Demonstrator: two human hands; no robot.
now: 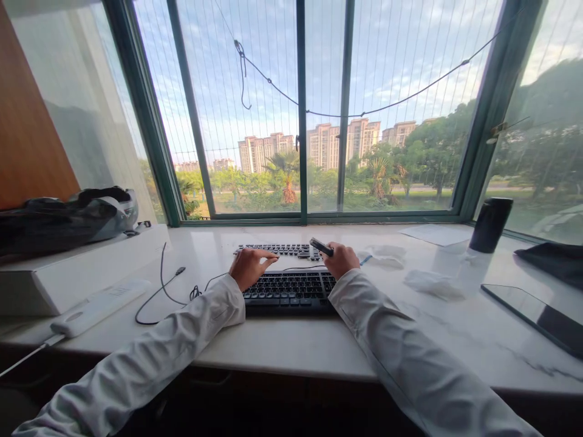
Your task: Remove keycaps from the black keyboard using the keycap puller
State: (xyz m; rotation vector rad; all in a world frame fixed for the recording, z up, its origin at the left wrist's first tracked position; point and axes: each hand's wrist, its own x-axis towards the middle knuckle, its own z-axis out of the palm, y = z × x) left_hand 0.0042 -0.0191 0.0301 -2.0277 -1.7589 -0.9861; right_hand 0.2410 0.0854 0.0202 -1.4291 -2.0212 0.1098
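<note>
One keyboard [291,302], near centre. Right hand [341,261] grips one dark tool [321,246]; left hand [250,268] pinched closed, whether on anything, cannot tell. Many loose keys [285,249] just beyond keyboard; one cylinder [492,224] far right.

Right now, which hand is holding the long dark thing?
The right hand, by the right end of the keyboard: it grips a dark tool. The left hand shows no such tool, its thumb and forefinger close together.
</note>
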